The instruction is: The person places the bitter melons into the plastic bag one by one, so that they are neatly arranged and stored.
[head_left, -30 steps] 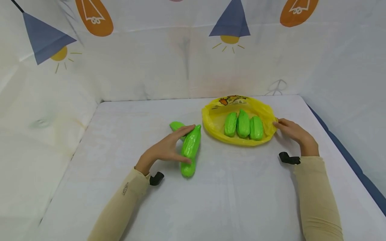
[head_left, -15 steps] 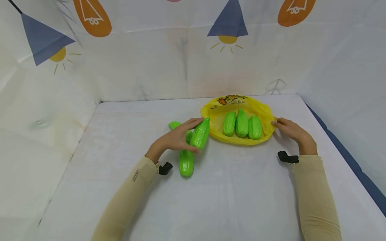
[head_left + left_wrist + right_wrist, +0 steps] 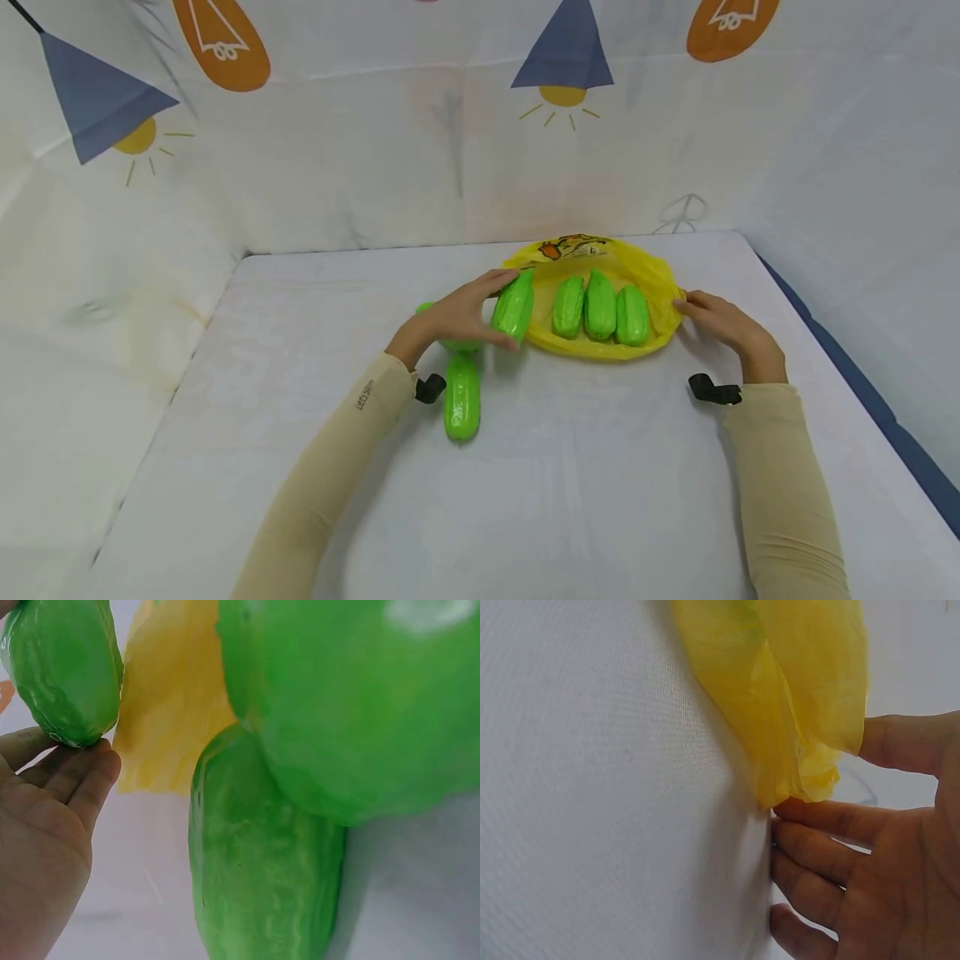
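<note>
My left hand (image 3: 459, 315) grips a glossy green gourd-shaped vegetable (image 3: 514, 307) between thumb and fingers, and it overlaps the left rim of an opened yellow plastic bag (image 3: 543, 332). In the left wrist view the held gourd (image 3: 66, 667) shows by the fingertips. My right hand (image 3: 729, 326) pinches the right edge of the bag, its other fingers low by the table in the right wrist view. Inside the bag, 3 similar gourds (image 3: 599, 305) lie side by side. Another gourd (image 3: 462, 398) lies below my left hand, and one more (image 3: 459, 345) is mostly hidden behind that hand.
A white-covered table (image 3: 585, 467) carries everything. Behind it stands a white cloth wall (image 3: 360, 158) printed with blue lamps and orange shapes. Black camera mounts (image 3: 431, 388) sit at both wrists.
My left hand has lifted the gourd and carried it up and right to the bag's left rim, uncovering the gourd below. My right hand keeps its hold on the bag's edge.
</note>
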Motion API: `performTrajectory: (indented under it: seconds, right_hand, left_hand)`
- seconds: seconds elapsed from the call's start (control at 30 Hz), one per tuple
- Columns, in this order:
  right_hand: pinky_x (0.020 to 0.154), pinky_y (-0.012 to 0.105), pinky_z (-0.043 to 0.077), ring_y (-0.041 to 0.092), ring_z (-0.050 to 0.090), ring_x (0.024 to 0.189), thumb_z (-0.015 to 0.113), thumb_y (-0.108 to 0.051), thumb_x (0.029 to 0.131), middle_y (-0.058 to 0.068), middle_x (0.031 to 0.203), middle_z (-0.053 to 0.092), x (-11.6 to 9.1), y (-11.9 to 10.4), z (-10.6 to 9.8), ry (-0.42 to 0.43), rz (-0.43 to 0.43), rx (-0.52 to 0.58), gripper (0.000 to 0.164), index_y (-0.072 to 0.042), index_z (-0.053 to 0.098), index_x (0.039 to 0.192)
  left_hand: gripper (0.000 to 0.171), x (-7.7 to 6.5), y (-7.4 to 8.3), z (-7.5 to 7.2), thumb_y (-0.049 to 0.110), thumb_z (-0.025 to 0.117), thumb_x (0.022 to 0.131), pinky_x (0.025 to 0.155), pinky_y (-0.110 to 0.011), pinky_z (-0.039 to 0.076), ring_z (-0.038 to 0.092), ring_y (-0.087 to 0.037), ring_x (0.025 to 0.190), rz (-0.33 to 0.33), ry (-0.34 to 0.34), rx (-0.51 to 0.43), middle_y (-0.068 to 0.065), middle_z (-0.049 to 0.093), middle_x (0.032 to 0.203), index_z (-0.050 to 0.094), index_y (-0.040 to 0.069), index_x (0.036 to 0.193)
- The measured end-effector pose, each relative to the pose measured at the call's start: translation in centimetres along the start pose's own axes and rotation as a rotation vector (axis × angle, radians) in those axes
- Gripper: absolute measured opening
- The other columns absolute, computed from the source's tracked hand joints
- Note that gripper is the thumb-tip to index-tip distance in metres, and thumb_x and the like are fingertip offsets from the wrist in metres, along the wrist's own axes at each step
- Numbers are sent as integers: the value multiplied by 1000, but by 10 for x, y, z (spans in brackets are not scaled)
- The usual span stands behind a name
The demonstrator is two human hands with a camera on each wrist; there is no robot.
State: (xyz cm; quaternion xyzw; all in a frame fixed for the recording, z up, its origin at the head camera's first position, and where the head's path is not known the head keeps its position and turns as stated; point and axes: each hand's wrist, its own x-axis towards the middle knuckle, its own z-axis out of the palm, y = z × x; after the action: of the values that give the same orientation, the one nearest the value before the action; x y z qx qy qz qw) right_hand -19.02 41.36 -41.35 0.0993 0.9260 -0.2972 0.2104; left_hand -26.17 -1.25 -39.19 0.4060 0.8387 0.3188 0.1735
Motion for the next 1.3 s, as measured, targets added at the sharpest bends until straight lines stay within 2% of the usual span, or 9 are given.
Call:
performTrajectory:
  seconds: [0.2, 0.53, 1.03, 1.3]
  right_hand:
    - [111, 72, 17, 54, 14, 141, 25, -68, 97, 33, 157, 12, 0, 0, 1, 9, 7, 2, 92, 4, 14, 154]
    - [111, 72, 17, 54, 15, 141, 26, -67, 98, 33, 157, 13, 1, 0, 1, 13, 7, 8, 92, 4, 14, 154]
    - [112, 71, 17, 53, 14, 142, 26, -67, 98, 32, 158, 13, 2, 3, 3, 20, 3, 17, 90, 4, 16, 154]
    - [112, 71, 16, 53, 14, 143, 27, -66, 98, 31, 158, 13, 5, 3, 4, 27, -13, 21, 89, 4, 17, 154]
  left_hand:
    - [113, 13, 2, -3, 50, 82, 73, 121, -50, 21, 16, -23, 151, -17, -24, -16, 0, 11, 165, 14, 22, 159]
    - [112, 25, 3, -10, 51, 81, 74, 121, -48, 23, 22, -23, 149, -22, -19, 22, -2, 19, 163, 15, 19, 159]
    - [111, 45, 12, -14, 51, 79, 77, 121, -50, 22, 18, -25, 151, -24, -40, 40, -5, 12, 165, 13, 18, 159]
    - [112, 58, 15, -12, 54, 78, 76, 121, -51, 21, 14, -26, 152, -40, -72, 47, -5, 8, 166, 11, 20, 159]
